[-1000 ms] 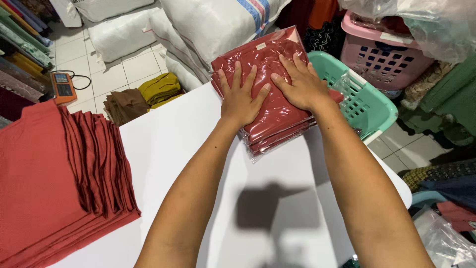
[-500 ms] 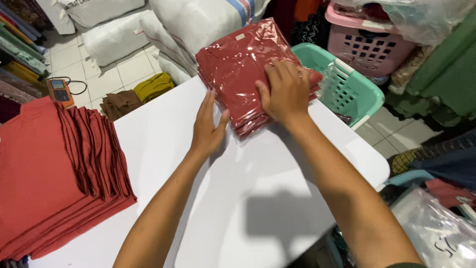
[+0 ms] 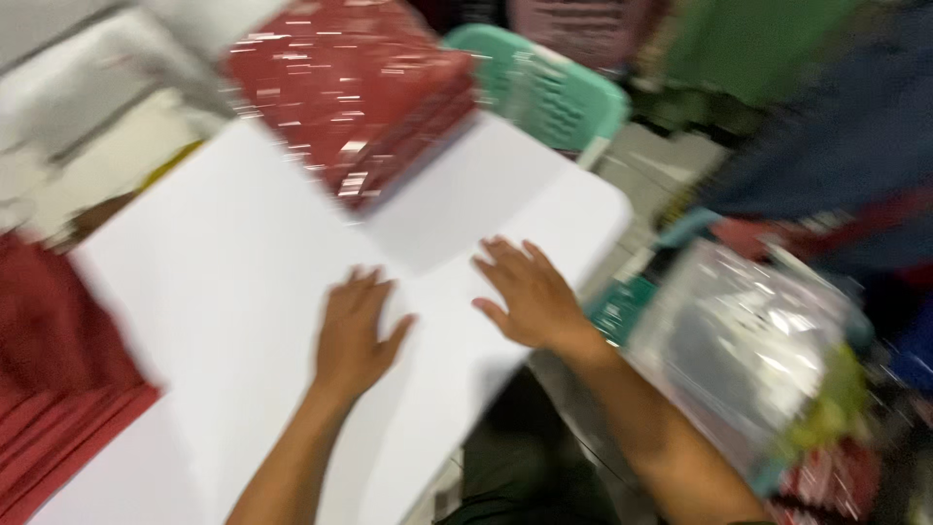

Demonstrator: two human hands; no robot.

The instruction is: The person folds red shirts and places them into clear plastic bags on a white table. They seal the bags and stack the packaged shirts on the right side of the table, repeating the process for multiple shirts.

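Hands lie flat and empty on our white table: left hand and right hand both spread wide; bagged red stack sits apart at the far edge, seemingly finished; unbagged red cloths remain at our left.

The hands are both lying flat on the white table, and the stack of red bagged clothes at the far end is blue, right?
Not quite. In the head view the left hand and the right hand do lie flat on the white table, and the stack of bagged clothes does sit at the far end, but that stack is red, not blue.
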